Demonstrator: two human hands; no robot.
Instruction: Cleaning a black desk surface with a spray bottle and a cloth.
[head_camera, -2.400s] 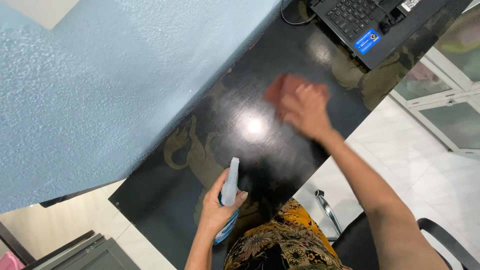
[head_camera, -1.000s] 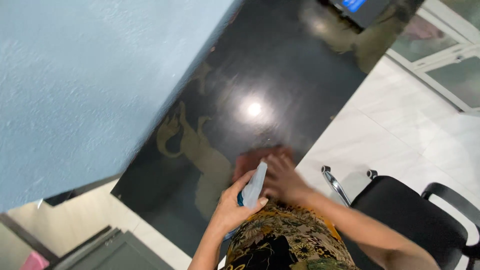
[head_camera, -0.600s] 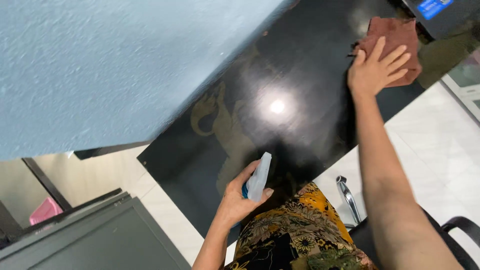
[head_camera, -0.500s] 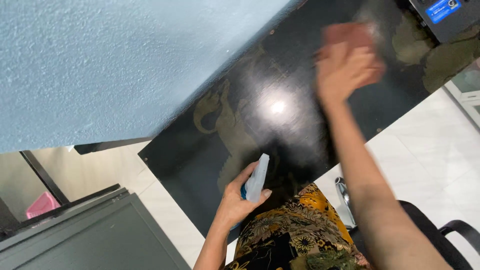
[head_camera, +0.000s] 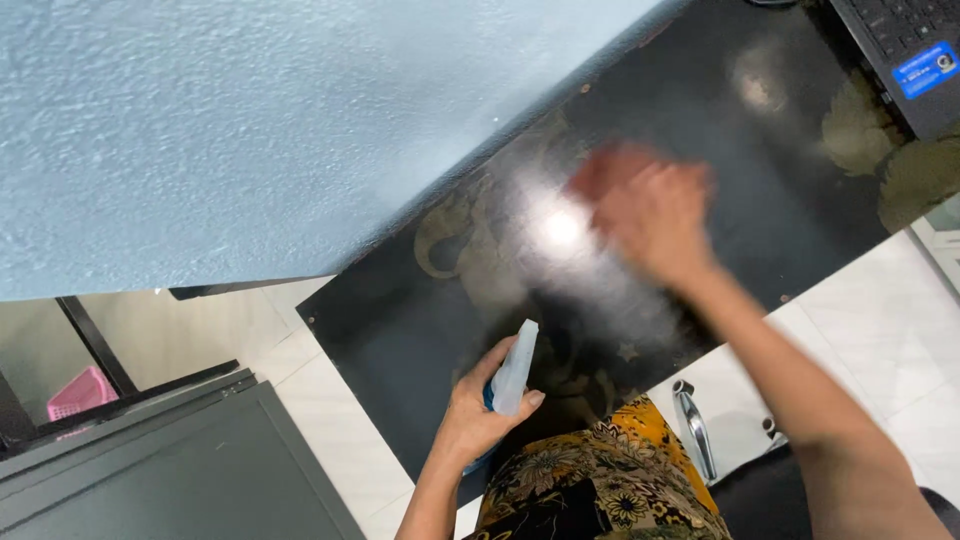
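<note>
Left-hand grip (head_camera: 478, 415) is wrapped around a pale spray bottle (head_camera: 512, 370), fingers curled on its neck and nozzle pointing up and away from the body, over the near edge of the glossy black counter (head_camera: 400, 340). Up and to the right of it, the right hand (head_camera: 655, 222) lies flat on the counter, blurred by motion; a reddish-brown cloth (head_camera: 610, 165) shows at its far fingertips and seems to be pressed beneath the palm, though the blur hides how the fingers hold it. Just left of that hand a bright glare spot sits on the counter. Farther right, at the corner, lies a black laptop (head_camera: 905, 55). Below the left grip is a yellow floral garment (head_camera: 600, 490).
</note>
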